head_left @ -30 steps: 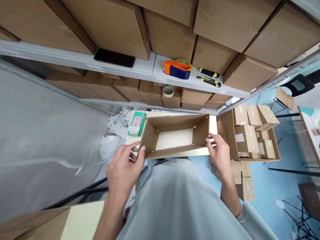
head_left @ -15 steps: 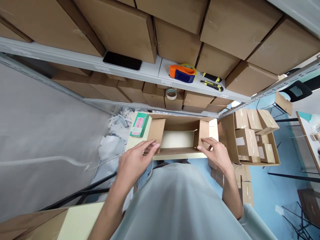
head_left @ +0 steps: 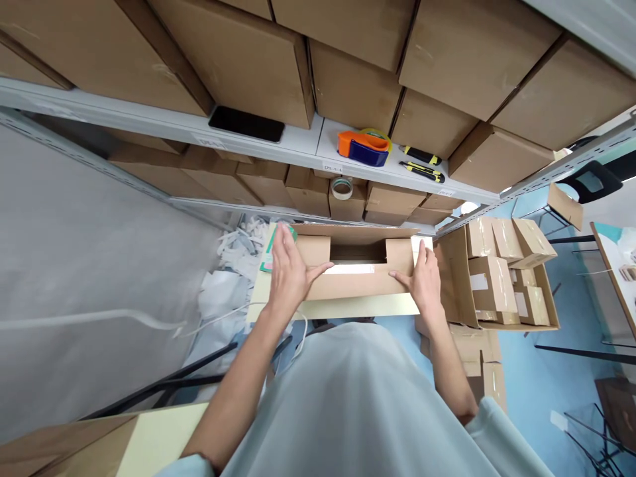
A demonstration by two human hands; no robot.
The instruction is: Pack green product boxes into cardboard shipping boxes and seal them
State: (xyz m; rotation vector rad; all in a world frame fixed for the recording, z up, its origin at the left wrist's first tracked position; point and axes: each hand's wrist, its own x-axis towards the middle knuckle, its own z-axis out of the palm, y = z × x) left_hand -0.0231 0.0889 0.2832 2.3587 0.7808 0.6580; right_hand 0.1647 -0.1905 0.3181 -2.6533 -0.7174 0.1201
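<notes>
Your left hand (head_left: 291, 275) and right hand (head_left: 424, 281) lie flat with fingers spread, clasping nothing. They press down the two end flaps of one brown corrugated cardboard box (head_left: 358, 286) by the pale yellow table's (head_left: 348, 308) near edge, likely so the flaps stay folded. The grey shelf (head_left: 298, 142) above holds one orange-and-blue tape dispenser (head_left: 362, 146) and two yellow-black utility knives (head_left: 421, 156).

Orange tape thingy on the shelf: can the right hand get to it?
Probably yes. The tape dispenser sits uncovered on the shelf, beyond the cardboard box, with nothing in between. The right hand lies flat on the box, so it would have to lift off first.
</notes>
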